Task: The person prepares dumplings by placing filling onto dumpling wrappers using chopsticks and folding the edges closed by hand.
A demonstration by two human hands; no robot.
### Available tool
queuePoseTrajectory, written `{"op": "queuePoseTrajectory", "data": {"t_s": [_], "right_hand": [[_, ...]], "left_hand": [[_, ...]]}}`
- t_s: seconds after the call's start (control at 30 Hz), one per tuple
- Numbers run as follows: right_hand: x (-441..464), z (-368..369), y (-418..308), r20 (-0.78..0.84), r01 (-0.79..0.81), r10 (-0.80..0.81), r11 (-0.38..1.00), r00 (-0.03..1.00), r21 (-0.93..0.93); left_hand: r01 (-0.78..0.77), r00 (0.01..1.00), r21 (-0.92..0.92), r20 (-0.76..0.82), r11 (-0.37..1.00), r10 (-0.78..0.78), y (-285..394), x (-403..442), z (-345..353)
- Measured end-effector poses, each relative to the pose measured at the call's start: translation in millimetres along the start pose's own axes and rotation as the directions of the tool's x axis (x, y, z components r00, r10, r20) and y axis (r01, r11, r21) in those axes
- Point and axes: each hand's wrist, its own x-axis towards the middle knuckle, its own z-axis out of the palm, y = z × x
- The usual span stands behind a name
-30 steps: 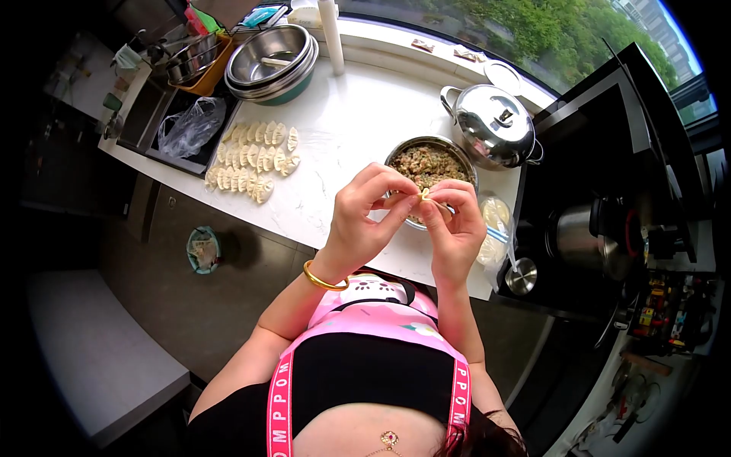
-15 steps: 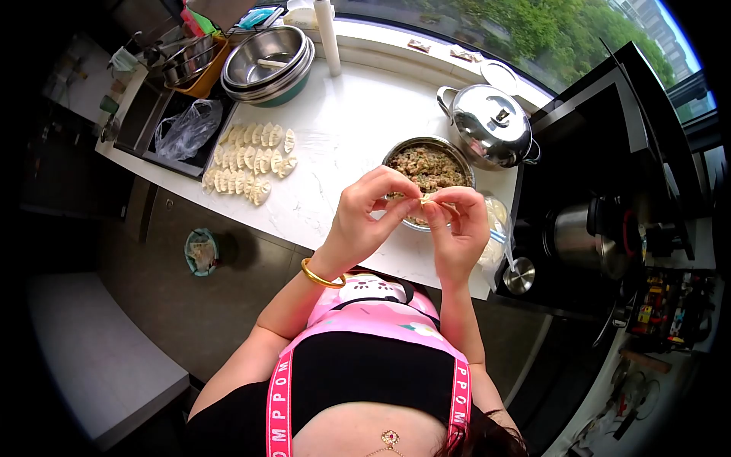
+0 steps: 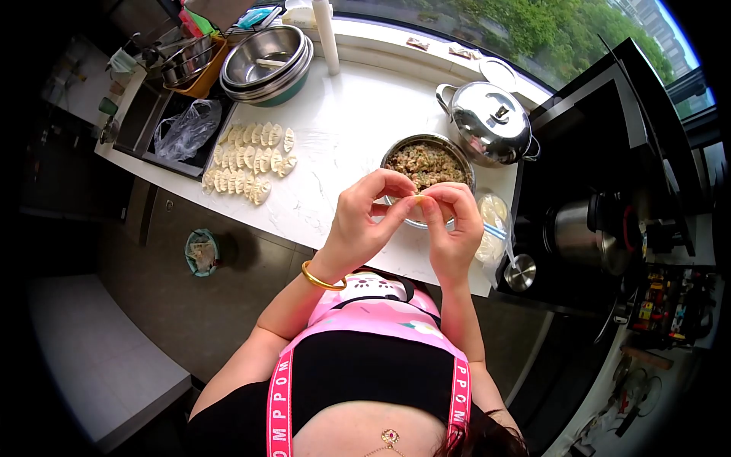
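Note:
Both hands meet over the near edge of a steel bowl [image 3: 470,169] of minced filling [image 3: 428,162]. My left hand [image 3: 365,213] pinches one side of a dumpling [image 3: 419,196] between thumb and fingers. The opposite side is pinched by my right hand [image 3: 455,225]. Only a sliver of pale dough shows between the fingertips; the rest is hidden behind the hands. Several finished dumplings [image 3: 247,158] lie in rows on the counter to the left. Just right of my right hand is a clear plastic bag [image 3: 493,225] with pale round pieces in it.
A lidded steel pot [image 3: 491,122] stands behind the bowl. Stacked basins [image 3: 266,65] sit at the back left, near a sink holding a plastic bag [image 3: 186,129]. The stove with another pot [image 3: 575,232] is at right. A small bin [image 3: 202,253] stands on the floor.
My right hand has shifted slightly left and up, and its fingers have closed further along the dumpling's edge. Less dough shows between the fingertips. The left hand has barely moved.

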Motion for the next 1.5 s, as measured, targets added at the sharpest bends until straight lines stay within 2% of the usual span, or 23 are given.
{"op": "queuePoseTrajectory", "data": {"t_s": [0.1,0.23,0.3,0.33,0.4,0.6,0.83,0.93,1.0,1.13,1.2,1.23,1.3,1.33,1.4,1.5], "right_hand": [[-2.3,3.2,-10.7,-0.020,-0.089,0.089,0.996,0.996,-0.005],[-6.7,7.9,-9.8,-0.066,-0.049,0.046,0.998,0.997,-0.039],[-9.3,9.6,-10.6,-0.082,-0.144,0.150,0.986,0.985,0.080],[-9.1,8.8,-10.5,-0.081,-0.144,0.150,0.986,0.985,0.081],[-8.9,5.2,-10.3,0.007,-0.255,0.264,0.925,0.965,0.280],[-11.8,4.4,-1.2,0.019,-0.290,0.301,0.901,0.954,0.322],[-12.2,7.8,-3.7,-0.077,-0.229,0.256,0.939,0.964,0.258],[-11.4,6.8,-3.4,-0.094,-0.171,0.192,0.965,0.977,0.200],[-7.5,4.9,-6.5,-0.001,-0.050,0.050,0.992,0.999,0.118],[-5.7,4.7,-5.3,0.034,-0.056,0.052,0.989,0.998,0.137],[-5.9,7.0,-6.3,0.001,-0.155,0.159,0.958,0.987,0.242],[-5.3,7.8,-8.4,0.001,-0.155,0.159,0.958,0.987,0.242],[-3.2,8.4,-13.7,-0.002,-0.286,0.301,0.908,0.954,0.306],[-2.9,7.5,-11.9,-0.001,-0.286,0.300,0.908,0.954,0.307],[-1.9,4.4,-6.8,0.079,-0.177,0.166,0.973,0.983,0.152],[-1.6,6.5,-8.0,0.057,-0.158,0.152,0.977,0.987,0.144]], "left_hand": [[-0.003,1.000,0.019,0.005,1.000,0.003,-0.9,-2.1,0.4],[-0.023,1.000,0.069,-0.002,0.997,0.023,-0.1,-3.7,2.0],[-0.029,0.999,0.086,-0.012,0.996,0.030,-0.9,-4.0,0.6],[-0.036,0.999,0.103,-0.023,0.994,0.038,-1.3,-4.1,-0.4],[-0.048,0.998,0.089,-0.038,0.995,0.052,-1.9,-3.2,-1.9],[-0.020,0.999,0.025,-0.039,0.999,0.021,-1.2,-4.3,-1.7],[0.004,0.999,-0.065,-0.042,0.998,-0.006,-6.6,-2.0,-3.1],[0.012,0.998,-0.045,-0.057,0.999,-0.015,-4.9,-0.4,-2.6],[-0.009,0.998,-0.010,-0.060,1.000,0.009,-2.1,0.6,-3.0],[-0.066,0.997,0.029,-0.037,0.997,0.067,-1.1,0.8,-4.5],[-0.092,0.996,0.049,-0.017,0.995,0.093,1.6,0.2,-5.6],[-0.118,0.993,0.068,0.004,0.991,0.118,2.5,0.0,-6.4],[-0.127,0.992,0.085,0.019,0.988,0.126,-0.5,-0.5,-8.2],[-0.137,0.990,0.102,0.034,0.985,0.134,-1.5,-0.7,-8.7],[-0.098,0.995,0.053,-0.019,0.994,0.100,-0.4,-3.4,-4.6],[-0.077,0.993,-0.015,-0.091,0.997,0.075,0.3,-3.7,-0.4]]}}
